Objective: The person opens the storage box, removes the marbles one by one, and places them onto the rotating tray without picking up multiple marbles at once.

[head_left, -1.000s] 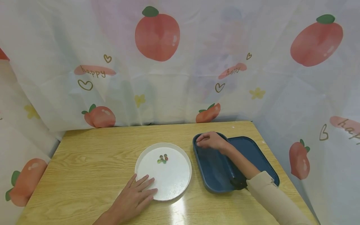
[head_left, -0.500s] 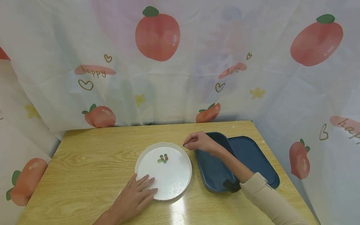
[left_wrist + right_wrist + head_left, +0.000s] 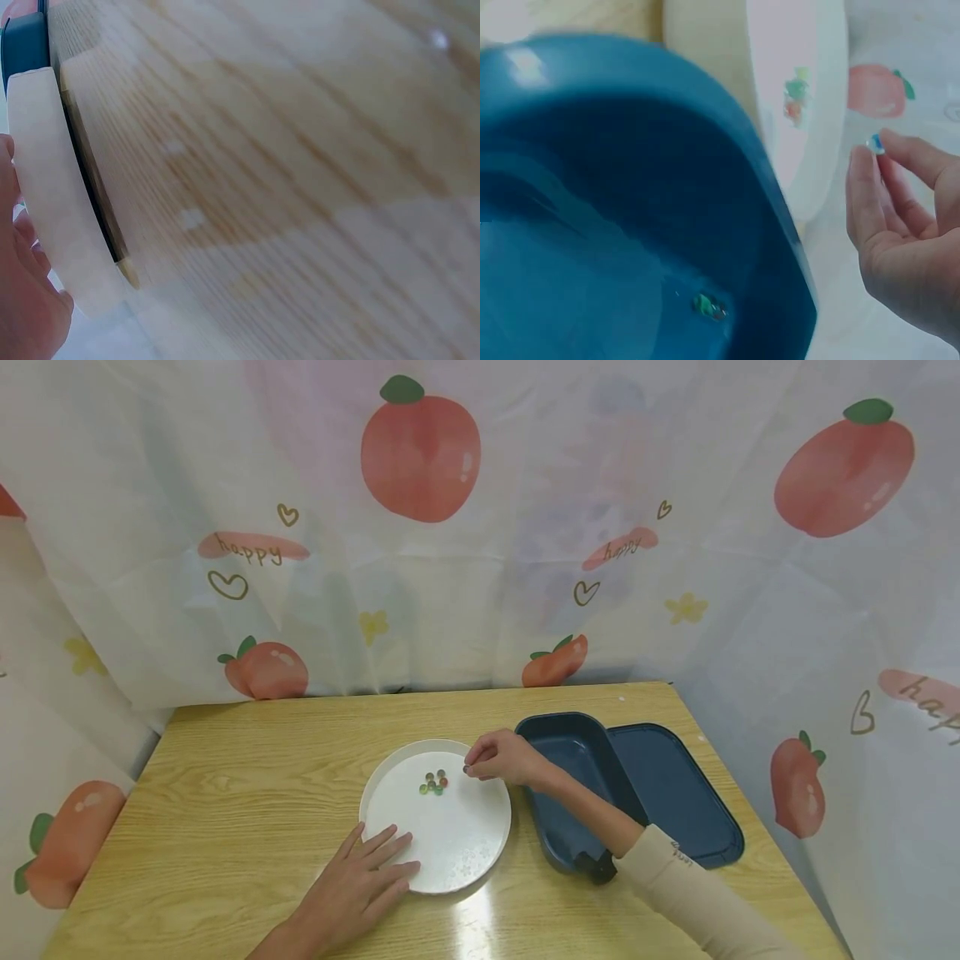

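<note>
A round white plate (image 3: 457,852) with a raised rim lies on the table, and several small glass marbles (image 3: 432,783) are grouped on it. My left hand (image 3: 356,889) rests on the plate's near left edge, fingers spread; the left wrist view catches only part of this hand (image 3: 30,292) beside the rim. Above the plate's right side, my right hand (image 3: 506,758) pinches a marble (image 3: 876,144) between thumb and fingertip; it looks clear with blue. To the right stands a deep dark blue box (image 3: 558,735), where green glass marbles (image 3: 709,306) lie in a corner.
Beside the box lies a flat dark blue lid or tray (image 3: 690,793), partly under or behind it. A black wrist strap piece (image 3: 596,866) hangs below the right forearm. The wooden table (image 3: 247,777) meets a fruit-printed curtain (image 3: 465,593) at the back.
My right hand has moved left from over the blue box to above the plate's right side, carrying the pinched marble. The left hand and the marbles on the plate have stayed put.
</note>
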Available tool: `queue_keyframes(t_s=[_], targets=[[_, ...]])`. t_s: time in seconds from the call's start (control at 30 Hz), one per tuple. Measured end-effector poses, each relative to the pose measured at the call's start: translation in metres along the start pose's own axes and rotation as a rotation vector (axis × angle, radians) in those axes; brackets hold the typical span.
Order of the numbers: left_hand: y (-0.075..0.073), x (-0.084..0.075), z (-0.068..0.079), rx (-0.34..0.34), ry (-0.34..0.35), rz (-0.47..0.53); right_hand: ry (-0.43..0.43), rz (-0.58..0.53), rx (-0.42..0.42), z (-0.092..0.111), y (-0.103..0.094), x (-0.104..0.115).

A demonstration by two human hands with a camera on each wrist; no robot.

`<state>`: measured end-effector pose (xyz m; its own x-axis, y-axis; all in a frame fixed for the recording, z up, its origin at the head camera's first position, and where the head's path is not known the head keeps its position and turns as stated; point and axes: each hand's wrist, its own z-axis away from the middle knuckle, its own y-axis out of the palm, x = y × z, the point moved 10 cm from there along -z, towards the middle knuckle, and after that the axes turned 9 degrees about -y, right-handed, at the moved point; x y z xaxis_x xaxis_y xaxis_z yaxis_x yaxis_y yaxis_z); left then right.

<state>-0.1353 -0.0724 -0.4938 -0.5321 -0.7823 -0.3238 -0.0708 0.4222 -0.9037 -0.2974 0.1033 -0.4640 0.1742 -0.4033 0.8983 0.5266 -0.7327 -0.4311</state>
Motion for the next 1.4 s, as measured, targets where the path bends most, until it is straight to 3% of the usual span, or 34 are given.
queue_keyframes(t_s=[0.53, 1.07, 1.4], targets=[[0.001, 0.001, 0.000, 0.004, -0.007, 0.013, -0.002, 0.188, -0.156, -0.006, 0.021, -0.008], [0.000, 0.001, 0.001, -0.014, -0.004, 0.017, 0.037, 0.272, -0.138, -0.005, 0.033, -0.021], [0.000, 0.001, 0.001, 0.000, -0.006, 0.031, 0.035, 0.243, -0.155, -0.007, 0.038, -0.024]])
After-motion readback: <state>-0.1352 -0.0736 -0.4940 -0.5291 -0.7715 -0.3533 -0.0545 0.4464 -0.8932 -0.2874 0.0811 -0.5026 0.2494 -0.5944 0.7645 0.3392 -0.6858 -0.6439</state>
